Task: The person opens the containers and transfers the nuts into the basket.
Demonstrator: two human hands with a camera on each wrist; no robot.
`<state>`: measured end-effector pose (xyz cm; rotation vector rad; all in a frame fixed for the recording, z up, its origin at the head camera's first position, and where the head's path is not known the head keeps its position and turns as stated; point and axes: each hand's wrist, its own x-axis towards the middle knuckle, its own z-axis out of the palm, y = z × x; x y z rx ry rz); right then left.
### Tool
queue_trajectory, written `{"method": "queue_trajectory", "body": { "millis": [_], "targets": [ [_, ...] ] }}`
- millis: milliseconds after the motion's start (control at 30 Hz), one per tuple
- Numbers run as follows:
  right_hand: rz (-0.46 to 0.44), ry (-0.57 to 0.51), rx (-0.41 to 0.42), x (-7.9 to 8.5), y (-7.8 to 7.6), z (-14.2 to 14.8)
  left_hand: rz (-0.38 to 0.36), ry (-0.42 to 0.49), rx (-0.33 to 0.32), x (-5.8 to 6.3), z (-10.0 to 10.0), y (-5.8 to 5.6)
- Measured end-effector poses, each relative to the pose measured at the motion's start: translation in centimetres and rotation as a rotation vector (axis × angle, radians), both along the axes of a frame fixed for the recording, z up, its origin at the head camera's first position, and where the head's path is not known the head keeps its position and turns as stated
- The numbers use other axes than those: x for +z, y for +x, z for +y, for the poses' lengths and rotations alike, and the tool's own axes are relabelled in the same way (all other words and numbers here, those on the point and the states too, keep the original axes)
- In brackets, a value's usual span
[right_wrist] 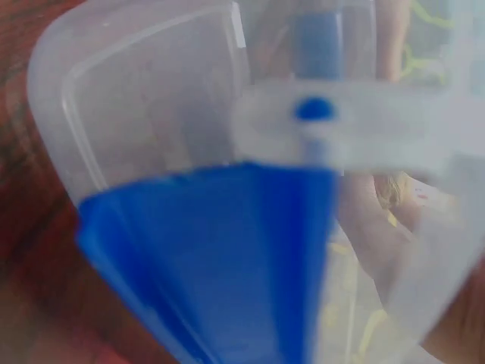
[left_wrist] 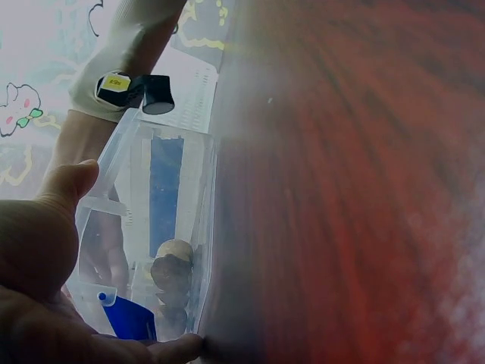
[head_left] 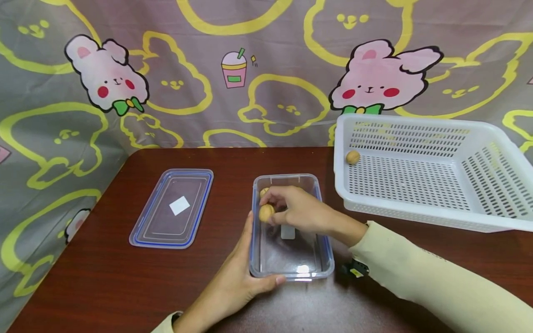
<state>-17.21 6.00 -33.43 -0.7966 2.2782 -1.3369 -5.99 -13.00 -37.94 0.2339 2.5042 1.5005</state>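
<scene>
A clear plastic food container (head_left: 291, 273) stands on the table, its long side running away from me. My left hand (head_left: 233, 286) grips its near left corner, the thumb along the near rim and the fingers against the left wall. Inside the container, my right hand (head_left: 300, 210) pinches a walnut (head_left: 266, 213) between thumb and fingers near the left wall. Behind it a second walnut (head_left: 264, 191) shows partly, the fingers covering some of it. Through the wall in the left wrist view, walnuts (left_wrist: 173, 265) lie in a row, blurred. Blue clip flaps (right_wrist: 204, 258) hang from the container.
At the right stands a white perforated basket (head_left: 416, 212) with one walnut (head_left: 353, 157) in its left back part. A clear lid (head_left: 166, 226) with a blue seal lies flat on the table (head_left: 104, 277) at the left. A patterned curtain (head_left: 283, 55) hangs behind.
</scene>
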Motion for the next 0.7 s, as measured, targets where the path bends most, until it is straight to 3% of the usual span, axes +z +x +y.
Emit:
{"method": "queue_trajectory", "body": {
  "millis": [433,700],
  "targets": [
    [0.001,-0.046,-0.01,3.2,-0.6,2.3,-0.005,0.005,0.003,0.0,-0.1,0.0],
    [-0.078,-0.079,-0.057,5.4,-1.8,5.2,-0.007,0.012,0.014,-0.1,-0.1,0.1]
  ]
}}
